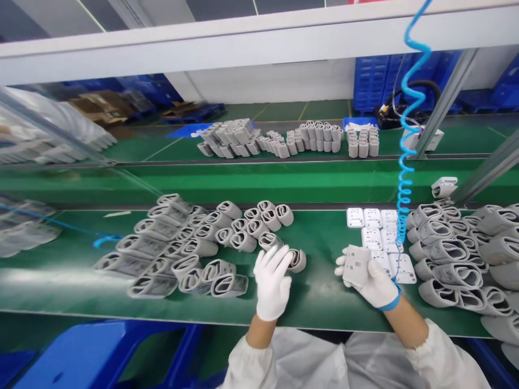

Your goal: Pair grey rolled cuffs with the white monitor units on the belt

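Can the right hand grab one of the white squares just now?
Probably, but not freely: the white squares lie close beside the right hand, yet it holds a grey piece, and a blue coiled cord hangs in front of some.

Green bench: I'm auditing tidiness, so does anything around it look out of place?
Mildly, yes: a pale strip lies alone near the far edge of the bench, and one white-and-gray piece sits by the metal post, apart from the gray rolls. Nothing looks spilled.

Blue crates [371, 84] stand near a white wall [267, 85].
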Demonstrator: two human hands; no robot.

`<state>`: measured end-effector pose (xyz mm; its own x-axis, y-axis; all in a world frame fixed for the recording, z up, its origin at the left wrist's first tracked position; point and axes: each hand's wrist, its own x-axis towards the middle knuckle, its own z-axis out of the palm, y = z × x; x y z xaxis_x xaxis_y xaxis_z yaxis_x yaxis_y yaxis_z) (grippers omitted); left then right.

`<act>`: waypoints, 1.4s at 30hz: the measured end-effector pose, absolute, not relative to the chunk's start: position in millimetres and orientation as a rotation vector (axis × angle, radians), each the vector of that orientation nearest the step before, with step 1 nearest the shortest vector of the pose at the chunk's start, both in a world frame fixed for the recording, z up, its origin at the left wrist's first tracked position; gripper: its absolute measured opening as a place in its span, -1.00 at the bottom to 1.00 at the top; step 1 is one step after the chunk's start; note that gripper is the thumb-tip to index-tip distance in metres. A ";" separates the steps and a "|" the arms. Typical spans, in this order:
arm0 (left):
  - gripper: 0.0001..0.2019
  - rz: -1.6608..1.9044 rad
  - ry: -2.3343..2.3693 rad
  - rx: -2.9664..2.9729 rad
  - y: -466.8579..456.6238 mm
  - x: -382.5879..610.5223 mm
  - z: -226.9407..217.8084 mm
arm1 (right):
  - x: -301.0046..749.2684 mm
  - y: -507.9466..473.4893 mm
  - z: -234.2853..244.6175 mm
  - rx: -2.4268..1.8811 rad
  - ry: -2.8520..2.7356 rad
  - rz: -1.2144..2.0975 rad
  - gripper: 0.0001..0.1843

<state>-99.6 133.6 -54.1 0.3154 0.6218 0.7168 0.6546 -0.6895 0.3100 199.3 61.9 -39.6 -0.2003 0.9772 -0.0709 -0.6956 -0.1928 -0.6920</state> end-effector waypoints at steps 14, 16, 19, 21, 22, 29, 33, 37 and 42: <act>-0.35 -1.021 -2.061 -2.957 223.1 119.1 -35.2 | 266.9 101.1 -20.0 -0.889 -0.811 1.428 -0.09; -0.29 -0.819 -2.110 -2.918 234.8 134.8 -31.8 | 265.5 104.6 -26.9 -0.872 -0.733 1.407 -0.14; -0.33 -0.621 -2.005 -2.935 237.2 143.1 -31.3 | 260.8 104.2 -33.8 -0.846 -0.627 1.366 -0.23; -0.39 -0.563 -1.934 -2.963 237.0 140.4 -32.1 | 259.1 103.3 -34.5 -0.836 -0.605 1.370 -0.24; -0.40 -0.548 -1.919 -2.978 237.6 137.2 -32.5 | 259.0 103.2 -34.0 -0.834 -0.606 1.380 -0.23; -0.40 -0.687 -1.974 -3.005 236.4 97.7 -35.2 | 262.0 106.0 -29.6 -0.855 -0.627 1.385 -0.22; -0.22 -0.590 -1.891 -3.004 227.0 90.6 -35.3 | 261.5 107.3 -27.1 -0.874 -0.655 1.358 -0.26; -0.32 -0.446 -1.960 -2.944 221.7 100.4 -28.0 | 261.2 108.3 -29.9 -0.910 -0.624 1.312 -0.27; -0.19 -0.586 -2.158 -3.007 215.8 95.1 -27.0 | 267.0 108.9 -37.5 -1.097 -0.769 1.158 -0.31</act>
<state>95.1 215.8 -27.0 0.3512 0.9310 -0.0990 0.7529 -0.2180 0.6210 267.0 108.9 -37.5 0.2614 0.9634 -0.0597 -0.3187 0.0278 -0.9474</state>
